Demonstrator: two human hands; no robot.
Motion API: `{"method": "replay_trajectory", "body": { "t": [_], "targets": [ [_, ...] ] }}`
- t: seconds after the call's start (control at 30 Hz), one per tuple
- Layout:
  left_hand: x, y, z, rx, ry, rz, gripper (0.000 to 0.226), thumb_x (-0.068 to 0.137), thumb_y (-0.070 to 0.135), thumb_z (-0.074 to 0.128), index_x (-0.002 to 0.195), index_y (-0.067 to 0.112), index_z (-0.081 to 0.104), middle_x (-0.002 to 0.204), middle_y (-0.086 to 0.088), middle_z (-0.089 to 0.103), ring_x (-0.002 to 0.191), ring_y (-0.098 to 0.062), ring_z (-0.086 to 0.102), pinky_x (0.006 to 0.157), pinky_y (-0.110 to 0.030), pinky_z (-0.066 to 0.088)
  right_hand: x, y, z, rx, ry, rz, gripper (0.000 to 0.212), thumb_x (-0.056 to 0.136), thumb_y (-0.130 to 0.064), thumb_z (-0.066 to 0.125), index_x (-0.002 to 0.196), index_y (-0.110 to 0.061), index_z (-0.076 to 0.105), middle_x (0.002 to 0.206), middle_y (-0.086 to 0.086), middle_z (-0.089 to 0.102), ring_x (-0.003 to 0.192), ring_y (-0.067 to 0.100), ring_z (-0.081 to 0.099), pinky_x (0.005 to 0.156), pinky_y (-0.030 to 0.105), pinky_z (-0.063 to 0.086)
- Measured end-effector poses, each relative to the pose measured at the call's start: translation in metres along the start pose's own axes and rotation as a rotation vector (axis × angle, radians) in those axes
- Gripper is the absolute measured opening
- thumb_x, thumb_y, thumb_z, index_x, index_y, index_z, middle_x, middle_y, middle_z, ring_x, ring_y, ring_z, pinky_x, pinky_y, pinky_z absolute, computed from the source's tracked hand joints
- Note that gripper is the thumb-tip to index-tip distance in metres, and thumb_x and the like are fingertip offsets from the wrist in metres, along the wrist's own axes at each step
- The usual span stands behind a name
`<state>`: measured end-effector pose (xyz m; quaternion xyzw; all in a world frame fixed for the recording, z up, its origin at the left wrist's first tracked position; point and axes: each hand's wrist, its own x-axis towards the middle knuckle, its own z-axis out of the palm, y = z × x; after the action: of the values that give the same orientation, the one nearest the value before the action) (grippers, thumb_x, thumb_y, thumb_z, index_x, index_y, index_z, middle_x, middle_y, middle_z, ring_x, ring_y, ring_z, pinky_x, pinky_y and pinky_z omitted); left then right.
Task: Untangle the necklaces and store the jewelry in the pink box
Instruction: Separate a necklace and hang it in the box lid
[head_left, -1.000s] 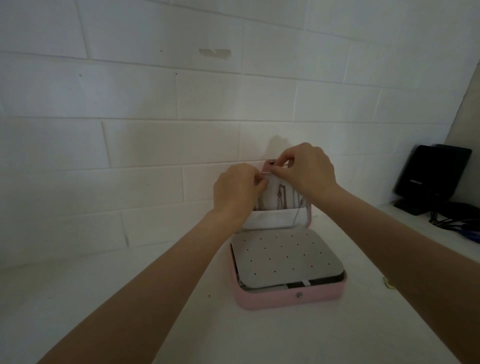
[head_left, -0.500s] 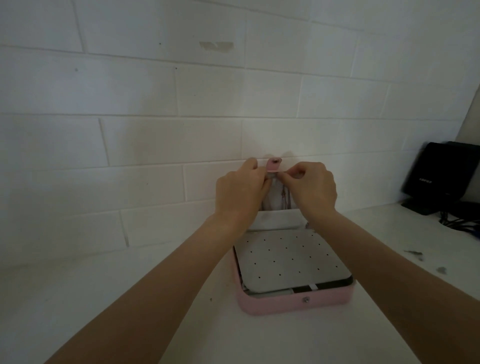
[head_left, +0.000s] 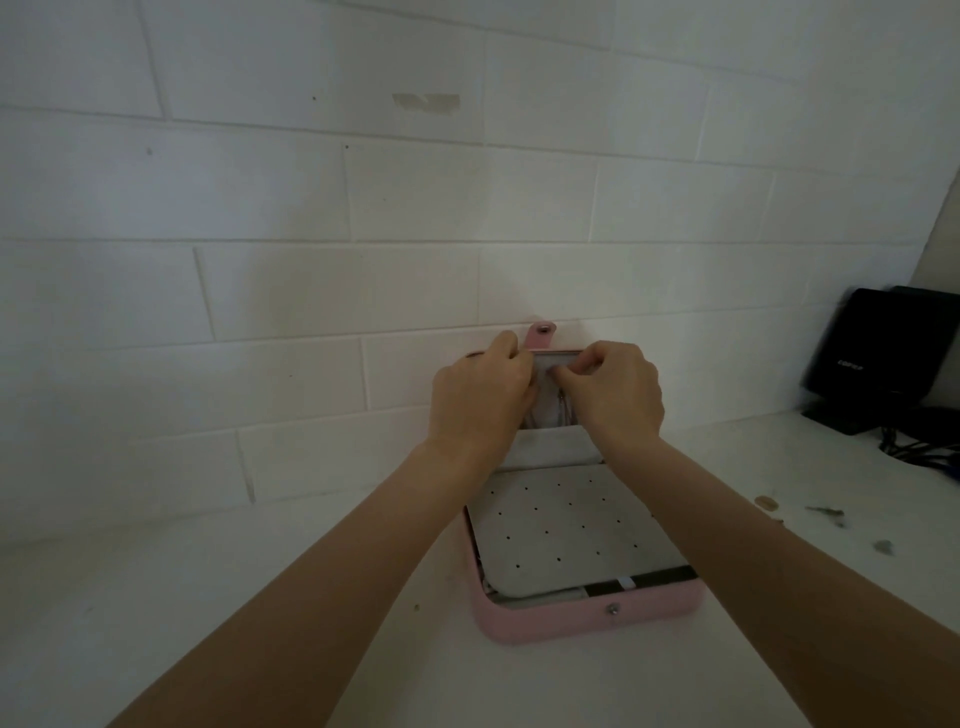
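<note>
The pink box lies open on the white counter, its lid standing upright against the wall with a pink snap tab on top. A grey perforated panel covers the base. Thin necklace chains hang inside the lid above a grey pocket. My left hand and my right hand are both up at the lid's top edge, fingers curled, pinching something small there near the chains' upper ends; what they pinch is hidden.
A white brick wall rises right behind the box. A black device with cables stands at the far right of the counter. Small scraps lie on the counter to the right of the box.
Both hands stay at the top of the lid, their fingertips closer together. The view has shifted slightly, so the box sits a little lower right.
</note>
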<state>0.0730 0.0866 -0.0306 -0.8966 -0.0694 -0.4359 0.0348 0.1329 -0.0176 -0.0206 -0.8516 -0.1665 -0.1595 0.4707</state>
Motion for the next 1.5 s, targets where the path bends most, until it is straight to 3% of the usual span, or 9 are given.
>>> {"method": "replay_trajectory", "body": {
  "t": [0.1, 0.2, 0.37, 0.57, 0.77, 1.0, 1.17, 1.33, 1.5],
  "targets": [
    [-0.001, -0.002, -0.005, -0.051, 0.043, 0.043, 0.03, 0.054, 0.021, 0.088, 0.058, 0.011, 0.06, 0.06, -0.003, 0.052, 0.034, -0.02, 0.044, 0.042, -0.01, 0.009, 0.0, 0.007, -0.003, 0.007, -0.082, 0.005, 0.012, 0.082, -0.032, 0.068, 0.081, -0.021, 0.064, 0.092, -0.001, 0.067, 0.086, 0.021, 0.062, 0.071, 0.032, 0.048],
    [0.0, 0.001, -0.009, -0.085, 0.06, 0.092, 0.034, 0.054, 0.021, 0.089, 0.08, 0.012, 0.069, 0.068, -0.002, 0.058, 0.037, -0.019, 0.048, 0.038, -0.015, 0.022, -0.003, 0.01, -0.006, -0.046, -0.124, -0.039, 0.015, 0.082, -0.034, 0.068, 0.078, -0.022, 0.061, 0.087, -0.002, 0.064, 0.082, 0.02, 0.06, 0.069, 0.031, 0.046],
    [-0.004, 0.009, 0.0, -0.116, -0.134, 0.049, 0.017, 0.09, 0.022, 0.056, 0.099, 0.015, 0.067, 0.117, -0.004, 0.057, 0.082, -0.028, 0.06, 0.057, -0.029, 0.032, -0.005, 0.008, -0.015, -0.124, -0.185, -0.168, 0.01, 0.081, -0.025, 0.066, 0.076, -0.024, 0.058, 0.082, -0.005, 0.057, 0.083, 0.018, 0.058, 0.069, 0.029, 0.045],
    [-0.011, 0.01, 0.005, -0.229, -0.017, -0.081, 0.02, 0.09, 0.028, 0.057, 0.101, 0.019, 0.072, 0.088, -0.004, 0.057, 0.081, -0.025, 0.057, 0.058, -0.027, 0.027, 0.001, 0.007, -0.019, 0.048, -0.212, -0.203, 0.003, 0.08, -0.018, 0.069, 0.077, -0.018, 0.07, 0.071, -0.007, 0.06, 0.074, 0.01, 0.057, 0.067, 0.026, 0.045],
    [-0.009, 0.006, 0.001, -0.361, 0.064, -0.24, 0.019, 0.089, 0.03, 0.06, 0.098, 0.019, 0.072, 0.088, -0.001, 0.06, 0.081, -0.015, 0.052, 0.065, -0.023, 0.032, 0.008, 0.005, -0.012, 0.104, -0.159, -0.2, 0.007, 0.08, -0.022, 0.072, 0.081, -0.016, 0.071, 0.077, -0.002, 0.065, 0.073, 0.009, 0.058, 0.067, 0.024, 0.047],
    [-0.007, 0.005, 0.001, -0.12, 0.11, -0.116, 0.012, 0.08, 0.02, 0.069, 0.072, 0.011, 0.068, 0.069, -0.004, 0.056, 0.052, -0.023, 0.052, 0.043, -0.017, 0.012, 0.007, 0.004, -0.006, 0.209, -0.049, -0.09, 0.01, 0.08, -0.023, 0.071, 0.078, -0.014, 0.069, 0.073, 0.0, 0.063, 0.069, 0.012, 0.056, 0.057, 0.018, 0.04],
    [-0.003, 0.003, 0.0, 0.028, 0.127, -0.082, 0.018, 0.069, 0.024, 0.067, 0.057, 0.013, 0.061, 0.06, -0.001, 0.053, 0.035, -0.019, 0.043, 0.037, -0.016, 0.015, 0.009, 0.001, -0.007, 0.199, -0.006, -0.024, 0.012, 0.081, -0.027, 0.07, 0.075, -0.018, 0.065, 0.075, -0.001, 0.064, 0.078, 0.017, 0.061, 0.071, 0.029, 0.049],
    [-0.002, 0.0, 0.003, 0.099, 0.149, -0.036, 0.025, 0.064, 0.016, 0.084, 0.057, 0.01, 0.06, 0.06, -0.003, 0.053, 0.033, -0.021, 0.043, 0.04, -0.016, 0.021, 0.005, 0.0, -0.002, 0.048, 0.042, -0.052, 0.016, 0.082, -0.036, 0.067, 0.076, -0.022, 0.061, 0.085, -0.002, 0.066, 0.082, 0.021, 0.062, 0.07, 0.033, 0.049],
    [0.0, 0.0, 0.006, 0.081, 0.18, -0.044, 0.02, 0.068, 0.019, 0.076, 0.059, 0.01, 0.06, 0.061, -0.003, 0.054, 0.033, -0.022, 0.045, 0.038, -0.016, 0.024, 0.003, 0.0, 0.0, -0.035, 0.055, -0.059, 0.017, 0.083, -0.035, 0.066, 0.078, -0.02, 0.06, 0.088, 0.003, 0.066, 0.081, 0.022, 0.061, 0.064, 0.029, 0.043]
  ]
}}
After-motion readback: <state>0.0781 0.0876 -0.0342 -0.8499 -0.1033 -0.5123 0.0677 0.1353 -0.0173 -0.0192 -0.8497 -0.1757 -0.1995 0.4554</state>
